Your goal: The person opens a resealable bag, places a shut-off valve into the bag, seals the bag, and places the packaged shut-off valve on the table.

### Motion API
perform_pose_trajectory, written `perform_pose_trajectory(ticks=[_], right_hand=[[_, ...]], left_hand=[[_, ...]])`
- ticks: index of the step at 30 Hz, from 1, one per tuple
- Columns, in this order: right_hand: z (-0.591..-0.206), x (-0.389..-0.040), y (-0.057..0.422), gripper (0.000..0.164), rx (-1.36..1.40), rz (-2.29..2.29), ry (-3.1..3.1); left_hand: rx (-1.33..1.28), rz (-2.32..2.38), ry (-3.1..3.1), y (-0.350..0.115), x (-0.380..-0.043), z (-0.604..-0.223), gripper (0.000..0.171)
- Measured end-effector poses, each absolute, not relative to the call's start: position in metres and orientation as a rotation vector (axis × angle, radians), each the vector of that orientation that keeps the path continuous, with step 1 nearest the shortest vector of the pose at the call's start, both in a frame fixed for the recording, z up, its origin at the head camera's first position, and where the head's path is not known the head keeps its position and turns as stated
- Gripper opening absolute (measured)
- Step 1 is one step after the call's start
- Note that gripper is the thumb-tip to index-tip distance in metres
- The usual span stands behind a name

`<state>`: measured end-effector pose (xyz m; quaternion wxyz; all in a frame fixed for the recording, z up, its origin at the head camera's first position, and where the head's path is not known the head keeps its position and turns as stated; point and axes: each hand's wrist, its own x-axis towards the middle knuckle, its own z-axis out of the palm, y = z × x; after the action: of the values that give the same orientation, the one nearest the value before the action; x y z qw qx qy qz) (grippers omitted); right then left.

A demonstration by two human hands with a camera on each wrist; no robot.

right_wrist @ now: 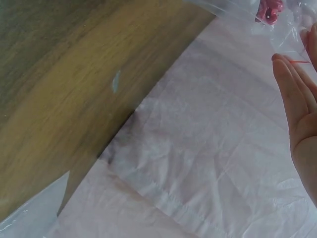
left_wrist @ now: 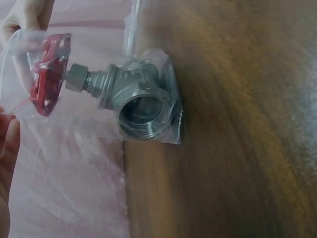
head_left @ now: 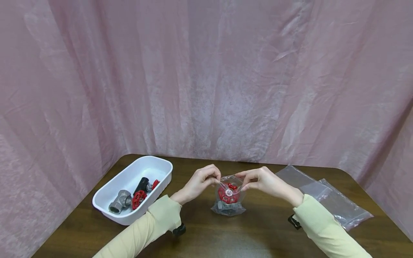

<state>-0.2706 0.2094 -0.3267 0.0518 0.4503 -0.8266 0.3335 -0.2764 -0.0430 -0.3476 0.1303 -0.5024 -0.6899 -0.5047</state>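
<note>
A gate valve with a red handwheel (head_left: 224, 195) and a grey metal body (left_wrist: 141, 99) stands upright inside a clear plastic bag (head_left: 237, 209). The bag's bottom rests on the table. My left hand (head_left: 200, 182) pinches the bag's top edge on the left between thumb and fingers. On the opposite side, my right hand (head_left: 262, 181) pinches the same edge. In the left wrist view the valve's threaded opening faces the camera through the film. The right wrist view catches only part of the handwheel (right_wrist: 270, 11), next to the right hand's fingers.
To the left, a white tray (head_left: 111, 183) holds a grey valve (head_left: 120, 201) with a red handwheel and a black fitting (head_left: 141, 186) with a red part. Flat clear zip bags (head_left: 342, 202) lie on the right of the brown table (head_left: 206, 238). A pink curtain (head_left: 206, 89) hangs behind.
</note>
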Motion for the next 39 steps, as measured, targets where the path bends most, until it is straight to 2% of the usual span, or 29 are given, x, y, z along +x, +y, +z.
perform_pose_trajectory(ticks=[8, 15, 18, 22, 33, 39], right_hand=[[-0.327, -0.267, 0.212, 0.005, 1.272, 1.031, -2.429], [-0.324, -0.259, 0.210, 0.008, 1.227, 1.047, -2.372], [-0.317, -0.251, 0.205, 0.013, 1.233, 1.054, -2.312], [-0.310, -0.241, 0.201, 0.015, 1.237, 1.057, -2.245], [-0.313, -0.236, 0.200, 0.018, 1.097, 1.053, -2.125], [-0.336, -0.256, 0.210, 0.015, 0.954, 1.061, -2.168]], left_hand=[[-1.297, -1.452, -2.036, -0.038, -0.265, -0.346, 0.010], [-1.149, -1.637, -2.043, -0.030, -0.259, -0.349, 0.023], [-1.103, -1.677, -1.994, -0.028, -0.257, -0.351, 0.018], [-1.092, -1.577, -1.931, -0.029, -0.256, -0.350, 0.012], [-1.055, -1.364, -1.879, -0.033, -0.257, -0.346, 0.017], [-1.053, -1.706, -2.040, -0.032, -0.266, -0.353, 0.025]])
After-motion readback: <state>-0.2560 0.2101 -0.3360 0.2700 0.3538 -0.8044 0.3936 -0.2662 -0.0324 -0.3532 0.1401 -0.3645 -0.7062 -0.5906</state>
